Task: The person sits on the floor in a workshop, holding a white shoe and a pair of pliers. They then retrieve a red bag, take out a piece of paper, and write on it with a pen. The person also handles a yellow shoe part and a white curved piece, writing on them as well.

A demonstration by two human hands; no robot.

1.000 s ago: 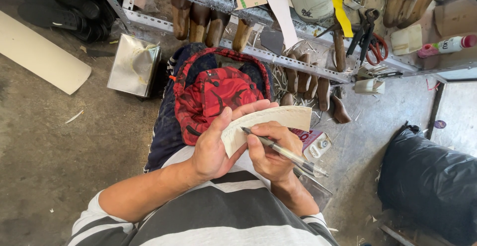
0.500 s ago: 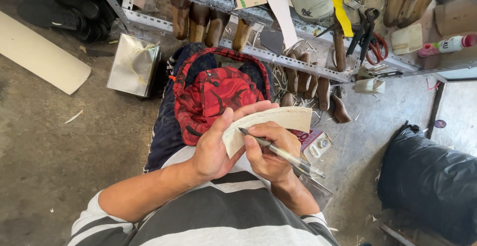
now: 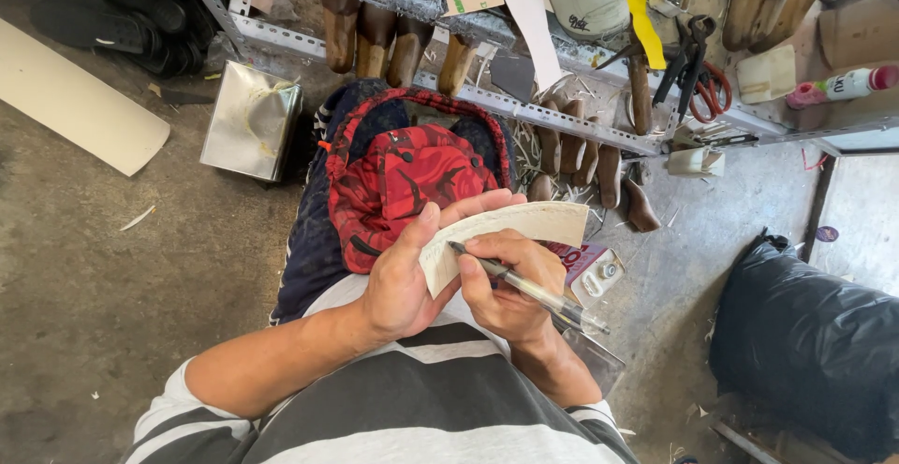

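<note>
Here the left hand (image 3: 405, 281) was closed around a pale, curved strip of material (image 3: 506, 235), thumb on its near face and fingers behind, holding it above the person's lap. The right hand (image 3: 506, 286) pinched a clear pen (image 3: 529, 287), its tip touching the strip near the left thumb. A red patterned cloth (image 3: 407, 188) lay on the lap, below a metal shelf (image 3: 524, 108).

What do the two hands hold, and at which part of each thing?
The left hand holds a pale curved piece of material at its near end, thumb on top. The right hand grips a pen around its middle, tip on the piece.
</note>
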